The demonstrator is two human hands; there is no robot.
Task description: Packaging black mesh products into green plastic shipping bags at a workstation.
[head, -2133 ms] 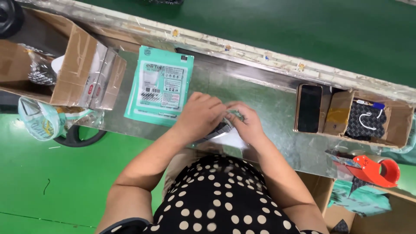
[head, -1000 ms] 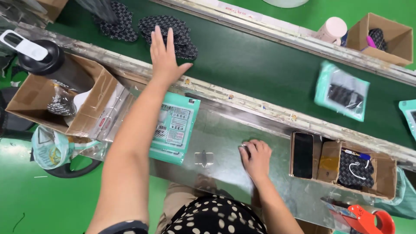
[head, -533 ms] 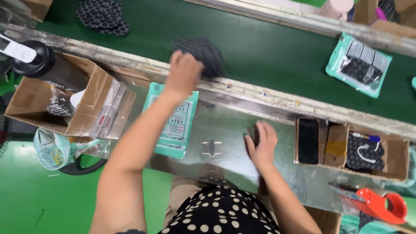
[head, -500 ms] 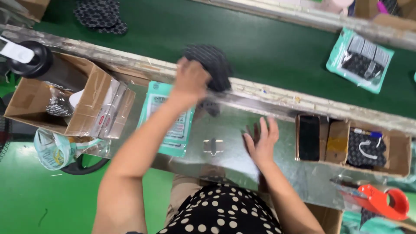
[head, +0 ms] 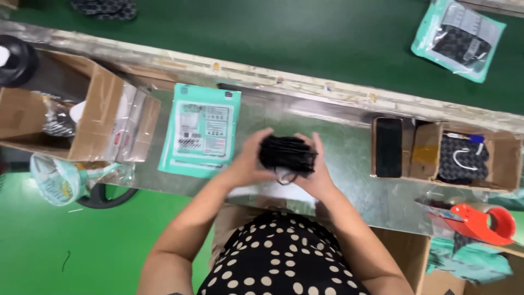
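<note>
A black knitted piece [head: 286, 154] is held between both hands over the metal worktable [head: 349, 158]. My left hand [head: 246, 162] grips its left side and my right hand [head: 319, 170] grips its right side, fingers curled round it. A stack of teal flat packaging bags [head: 201, 130] lies on the table just left of my hands. A pale sheet [head: 273, 192] lies under my hands at the table's near edge.
Open cardboard boxes: one at left [head: 82, 112] with plastic-wrapped items, and one at right [head: 472, 158] holding a black knitted piece, beside a black phone [head: 388, 147]. A red tape dispenser [head: 480, 223] sits right. The green conveyor [head: 273, 38] carries a filled teal bag [head: 458, 38].
My left hand reached to the conveyor, took a black knitted piece and brought it back to the table. Both hands now hold it together.
</note>
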